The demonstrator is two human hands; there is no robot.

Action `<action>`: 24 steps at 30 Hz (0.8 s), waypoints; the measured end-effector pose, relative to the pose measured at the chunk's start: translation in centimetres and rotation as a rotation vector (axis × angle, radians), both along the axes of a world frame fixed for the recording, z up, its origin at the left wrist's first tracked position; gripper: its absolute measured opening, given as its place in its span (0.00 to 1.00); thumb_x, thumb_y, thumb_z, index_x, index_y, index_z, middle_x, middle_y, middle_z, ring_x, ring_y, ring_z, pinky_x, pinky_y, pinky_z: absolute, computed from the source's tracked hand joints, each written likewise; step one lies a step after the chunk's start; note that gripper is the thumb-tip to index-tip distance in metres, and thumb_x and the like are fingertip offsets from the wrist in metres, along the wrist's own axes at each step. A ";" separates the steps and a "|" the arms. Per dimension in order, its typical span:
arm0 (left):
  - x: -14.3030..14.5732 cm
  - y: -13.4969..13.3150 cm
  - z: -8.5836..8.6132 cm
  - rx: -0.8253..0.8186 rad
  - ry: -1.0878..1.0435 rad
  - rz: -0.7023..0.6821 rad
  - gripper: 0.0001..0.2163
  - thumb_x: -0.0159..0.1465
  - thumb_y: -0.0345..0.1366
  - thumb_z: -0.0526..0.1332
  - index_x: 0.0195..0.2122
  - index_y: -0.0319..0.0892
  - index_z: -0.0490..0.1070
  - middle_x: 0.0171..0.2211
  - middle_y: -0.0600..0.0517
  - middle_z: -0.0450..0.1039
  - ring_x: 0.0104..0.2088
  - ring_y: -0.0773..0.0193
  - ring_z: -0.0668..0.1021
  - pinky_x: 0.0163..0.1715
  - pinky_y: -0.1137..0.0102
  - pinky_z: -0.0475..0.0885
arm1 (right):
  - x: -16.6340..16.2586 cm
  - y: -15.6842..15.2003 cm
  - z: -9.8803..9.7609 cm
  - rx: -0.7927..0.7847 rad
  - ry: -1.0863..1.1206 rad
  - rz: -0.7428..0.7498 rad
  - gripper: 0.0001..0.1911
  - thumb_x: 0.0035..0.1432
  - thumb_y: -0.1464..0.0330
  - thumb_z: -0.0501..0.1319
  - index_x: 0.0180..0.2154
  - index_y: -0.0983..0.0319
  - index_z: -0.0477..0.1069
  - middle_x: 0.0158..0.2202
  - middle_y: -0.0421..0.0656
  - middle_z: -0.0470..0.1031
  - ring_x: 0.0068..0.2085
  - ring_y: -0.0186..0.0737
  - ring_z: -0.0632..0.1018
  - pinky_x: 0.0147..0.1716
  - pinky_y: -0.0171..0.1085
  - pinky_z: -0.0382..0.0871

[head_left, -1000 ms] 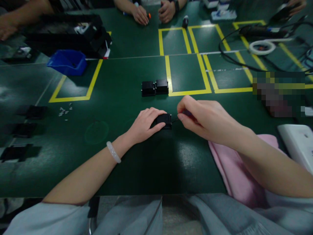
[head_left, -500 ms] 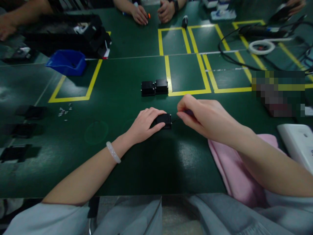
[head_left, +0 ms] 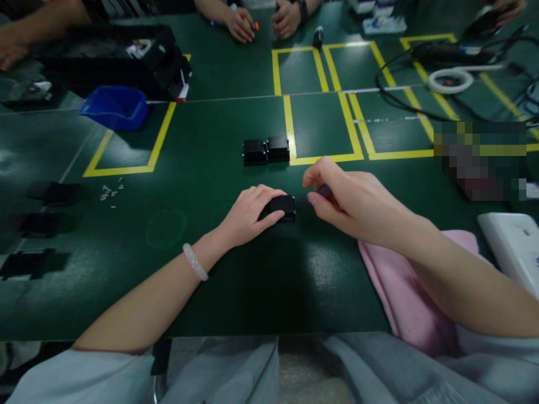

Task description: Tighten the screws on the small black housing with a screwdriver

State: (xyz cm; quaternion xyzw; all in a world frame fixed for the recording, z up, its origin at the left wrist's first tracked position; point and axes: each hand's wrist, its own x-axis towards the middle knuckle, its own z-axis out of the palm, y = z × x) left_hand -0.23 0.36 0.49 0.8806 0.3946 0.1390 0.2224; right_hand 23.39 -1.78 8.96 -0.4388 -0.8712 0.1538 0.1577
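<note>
My left hand (head_left: 257, 212) grips a small black box (head_left: 287, 207) on the green table, its thumb on the near side and its fingers over the far side. Small silvery screws show at the box's right side. My right hand (head_left: 345, 193) is closed around the dark handle of a screwdriver (head_left: 323, 192). The thin shaft slants down to the left, with its tip at the box's right side. Beyond my hands stand two similar black boxes, a left one (head_left: 253, 152) and a right one (head_left: 278, 148), side by side.
Loose screws (head_left: 109, 191) lie at the left, near several black parts (head_left: 31, 224). A blue bin (head_left: 115, 106) stands before a black rack (head_left: 113, 59). A pink cloth (head_left: 404, 286) lies under my right forearm, beside a white device (head_left: 511, 247). Co-workers' hands (head_left: 242, 25) rest across the table.
The fingers of my right hand have shifted and spread slightly around the screwdriver, so more of its handle shows. My left hand and the box have stayed put.
</note>
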 end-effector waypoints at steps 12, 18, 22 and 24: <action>-0.1 0.1 -0.4 0.008 -0.005 0.008 0.19 0.72 0.49 0.50 0.57 0.44 0.64 0.52 0.48 0.69 0.49 0.55 0.70 0.49 0.60 0.63 | 0.1 0.1 -0.2 0.036 -0.016 -0.012 0.08 0.66 0.63 0.52 0.41 0.61 0.63 0.25 0.37 0.68 0.25 0.33 0.69 0.27 0.33 0.56; -0.1 0.1 -0.4 0.017 0.004 0.004 0.19 0.72 0.49 0.50 0.57 0.44 0.64 0.52 0.47 0.69 0.50 0.54 0.70 0.50 0.60 0.63 | 0.1 0.2 -0.4 0.067 0.015 -0.021 0.08 0.65 0.68 0.51 0.45 0.61 0.62 0.29 0.38 0.71 0.27 0.32 0.71 0.28 0.33 0.57; -0.1 0.1 -0.4 0.022 -0.003 0.000 0.19 0.72 0.49 0.50 0.57 0.44 0.63 0.52 0.47 0.69 0.50 0.54 0.70 0.49 0.60 0.63 | 0.2 0.2 -0.4 0.049 -0.003 -0.018 0.08 0.66 0.64 0.52 0.42 0.61 0.64 0.27 0.38 0.69 0.27 0.33 0.70 0.28 0.33 0.56; -0.1 0.1 -0.4 0.019 -0.004 0.002 0.19 0.72 0.49 0.49 0.57 0.44 0.63 0.52 0.47 0.69 0.50 0.55 0.70 0.49 0.61 0.63 | 0.1 0.2 -0.3 0.044 -0.029 -0.026 0.09 0.66 0.62 0.52 0.38 0.61 0.64 0.24 0.37 0.67 0.25 0.33 0.69 0.27 0.33 0.55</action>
